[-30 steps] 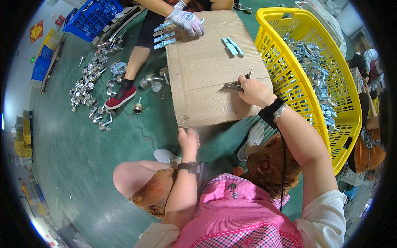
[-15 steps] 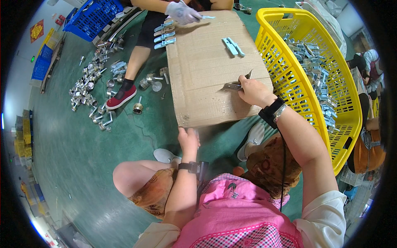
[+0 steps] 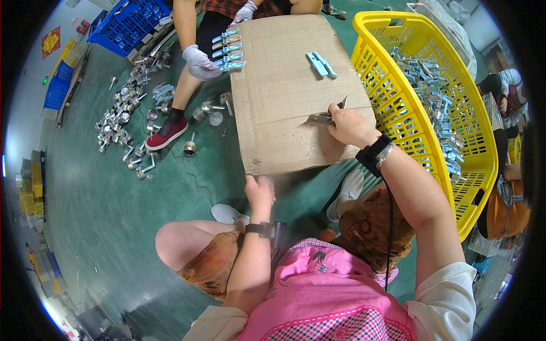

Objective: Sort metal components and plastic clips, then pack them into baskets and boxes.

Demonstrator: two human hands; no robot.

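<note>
A brown cardboard box or board (image 3: 284, 108) lies in front of my knees. At its near left corner my left hand (image 3: 260, 192) is closed, thumb at the edge and the other fingers partly hidden. My right hand (image 3: 351, 125) rests on the cardboard's right side, fingers closed on a small silver metal piece (image 3: 319, 118) whose kind I cannot make out. Two light-blue clips (image 3: 321, 65) lie side by side farther up the cardboard. Along its far left edge sits a row of several clips (image 3: 227, 50), mostly light blue. A co-worker's gloved hand (image 3: 200, 63) is at the nearest one.
A yellow basket (image 3: 392, 96) holding many light-blue clips stands close on the right. Metal fittings (image 3: 122, 116) are scattered over the green floor at left, near the co-worker's red shoe (image 3: 168, 135). A blue crate (image 3: 128, 28) is at the far left. A black cable (image 3: 389, 238) hangs from my right wrist.
The co-worker's gloved hand has moved from the far side of the cardboard to its left edge, where the row now has another blue clip. Both my hands have stayed in place.
</note>
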